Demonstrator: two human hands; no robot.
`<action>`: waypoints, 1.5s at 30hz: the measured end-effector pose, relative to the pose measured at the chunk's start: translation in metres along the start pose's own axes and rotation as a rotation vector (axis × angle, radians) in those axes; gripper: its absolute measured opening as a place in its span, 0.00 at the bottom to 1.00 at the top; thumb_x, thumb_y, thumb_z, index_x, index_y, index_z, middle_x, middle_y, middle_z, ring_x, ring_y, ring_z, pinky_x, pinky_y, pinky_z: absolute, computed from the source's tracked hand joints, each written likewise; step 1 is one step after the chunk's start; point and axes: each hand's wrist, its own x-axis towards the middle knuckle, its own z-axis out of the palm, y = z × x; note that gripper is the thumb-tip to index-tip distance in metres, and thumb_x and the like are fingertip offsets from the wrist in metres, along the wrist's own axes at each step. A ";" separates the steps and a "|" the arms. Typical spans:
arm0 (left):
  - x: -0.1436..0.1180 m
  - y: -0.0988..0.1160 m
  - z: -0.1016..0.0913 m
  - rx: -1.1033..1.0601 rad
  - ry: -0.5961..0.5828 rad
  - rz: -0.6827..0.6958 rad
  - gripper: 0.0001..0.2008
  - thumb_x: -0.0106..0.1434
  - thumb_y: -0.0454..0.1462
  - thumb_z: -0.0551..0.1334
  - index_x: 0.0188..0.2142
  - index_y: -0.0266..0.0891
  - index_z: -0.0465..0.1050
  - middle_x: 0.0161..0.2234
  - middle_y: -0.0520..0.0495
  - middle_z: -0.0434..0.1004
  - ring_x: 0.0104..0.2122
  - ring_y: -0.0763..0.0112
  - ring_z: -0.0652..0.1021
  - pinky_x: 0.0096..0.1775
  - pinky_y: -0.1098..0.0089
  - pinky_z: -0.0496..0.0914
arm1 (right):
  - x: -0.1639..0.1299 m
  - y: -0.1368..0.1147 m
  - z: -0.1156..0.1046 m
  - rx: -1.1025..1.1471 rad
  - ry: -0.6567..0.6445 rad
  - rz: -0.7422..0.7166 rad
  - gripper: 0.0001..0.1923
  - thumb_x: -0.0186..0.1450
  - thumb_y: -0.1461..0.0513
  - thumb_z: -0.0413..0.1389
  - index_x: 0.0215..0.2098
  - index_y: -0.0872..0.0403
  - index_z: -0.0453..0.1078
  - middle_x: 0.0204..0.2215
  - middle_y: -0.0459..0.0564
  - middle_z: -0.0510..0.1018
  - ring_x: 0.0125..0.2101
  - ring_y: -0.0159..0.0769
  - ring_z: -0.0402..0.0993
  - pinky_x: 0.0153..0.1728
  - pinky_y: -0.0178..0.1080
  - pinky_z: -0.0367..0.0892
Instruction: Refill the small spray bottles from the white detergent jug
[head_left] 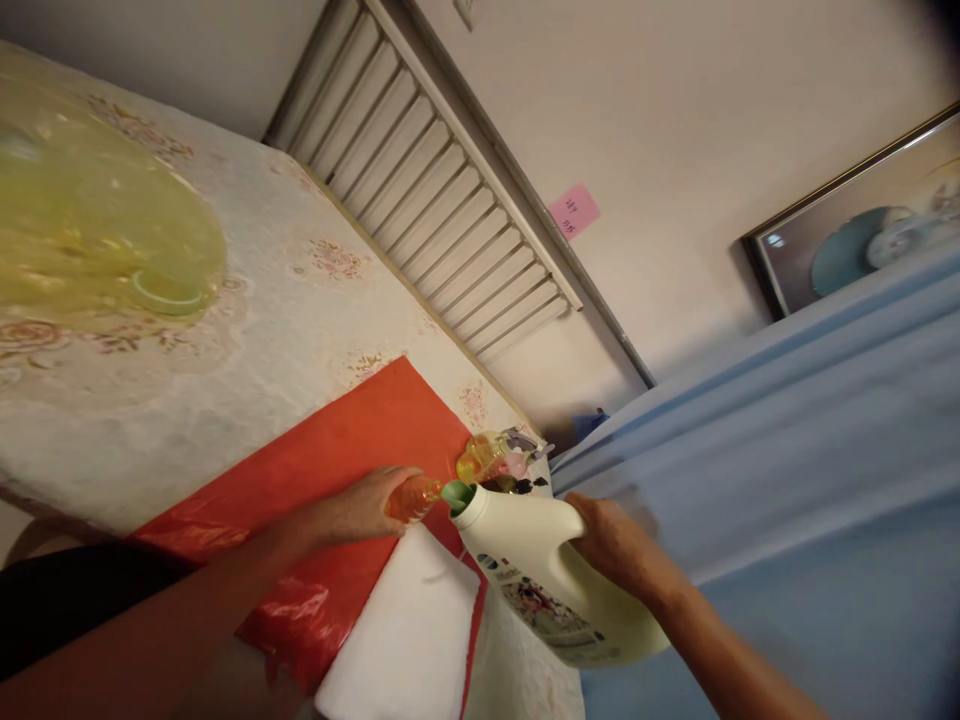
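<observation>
— Where does the jug [555, 590] sit relative to the person's hands?

— The right hand [611, 545] is wrapped around the handle at the jug's rear, fingers closed on it. The jug is lifted and tipped, with its long axis running from the hand up and leftward, so the green spout [455, 494] leads. That spout comes right up to the small orange bottle [412, 498], touching or just short of its mouth; the picture doesn't settle which.

— And the left hand [360, 505]?

— It is curled around the orange bottle's lower body, fingers pressed on it, holding it near the far edge of the red plastic sheet [330, 480]. The bottle points rightward, toward the spout, so the two necks face each other between the hands. The left hand is the nearer one to that meeting point.

— Materials?

— The jug is opaque cream plastic, smooth, broad-bodied with a printed label [544, 610] on its side. The bottle is translucent orange plastic, slender. The sheet under them is glossy and wrinkled, and a white folded cloth or pad [409, 640] lies on its near edge. All of it rests on a table [247, 340] covered with a pale floral cloth. Beyond the bottle, at the table's far corner, sits a small cluster of clutter [499, 460], including something yellow and clear.
</observation>
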 end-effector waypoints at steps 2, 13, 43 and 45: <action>-0.001 -0.001 0.000 -0.004 0.000 0.037 0.25 0.51 0.41 0.64 0.50 0.49 0.67 0.50 0.48 0.75 0.49 0.51 0.73 0.47 0.61 0.67 | 0.001 0.001 0.000 -0.004 0.002 -0.002 0.08 0.56 0.71 0.50 0.30 0.54 0.67 0.27 0.48 0.79 0.27 0.32 0.74 0.26 0.30 0.57; 0.001 -0.013 0.004 -0.027 -0.015 0.053 0.27 0.52 0.42 0.64 0.52 0.50 0.65 0.51 0.46 0.73 0.51 0.49 0.71 0.51 0.59 0.65 | 0.001 0.002 -0.003 -0.016 0.015 -0.022 0.08 0.55 0.70 0.50 0.30 0.54 0.67 0.27 0.48 0.78 0.26 0.32 0.73 0.25 0.30 0.57; 0.002 -0.022 0.007 0.008 -0.008 0.020 0.33 0.49 0.43 0.65 0.56 0.48 0.64 0.56 0.47 0.69 0.56 0.45 0.67 0.56 0.57 0.63 | 0.003 -0.004 -0.012 -0.094 -0.015 0.001 0.10 0.55 0.71 0.50 0.31 0.54 0.68 0.28 0.49 0.78 0.28 0.33 0.73 0.26 0.31 0.55; 0.003 -0.024 0.008 0.027 -0.020 0.025 0.33 0.49 0.44 0.65 0.56 0.48 0.64 0.57 0.47 0.69 0.56 0.46 0.67 0.55 0.58 0.64 | 0.003 -0.005 -0.013 -0.087 -0.025 0.002 0.10 0.55 0.71 0.49 0.32 0.54 0.68 0.28 0.49 0.78 0.28 0.33 0.73 0.26 0.31 0.55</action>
